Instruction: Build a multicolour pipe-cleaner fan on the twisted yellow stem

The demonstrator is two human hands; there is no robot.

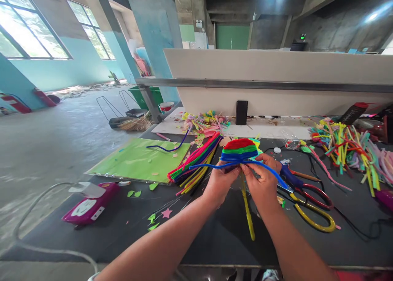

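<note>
Above the dark table, my left hand [220, 183] pinches the lower left edge of a striped pipe-cleaner piece [239, 150], with bands of red, green and blue. A long blue pipe cleaner [206, 165] runs across its bottom edge and sticks out on both sides. My right hand [260, 176] is closed, thumb and finger on that lower edge at the blue strand. Below the fingers a yellow pipe cleaner [248, 213] points down toward me; its upper end is hidden by the hands. Left of my hands lies a bundle of pipe cleaners [196, 160] in pink, green, blue and yellow.
Scissors [316, 221] and a purple-handled glue gun [290, 176] lie right of my hands. A green sheet pack [135, 160] and a magenta box [92, 203] with a cable are at left. Behind stand a phone [241, 112] and pipe-cleaner heaps [344, 146].
</note>
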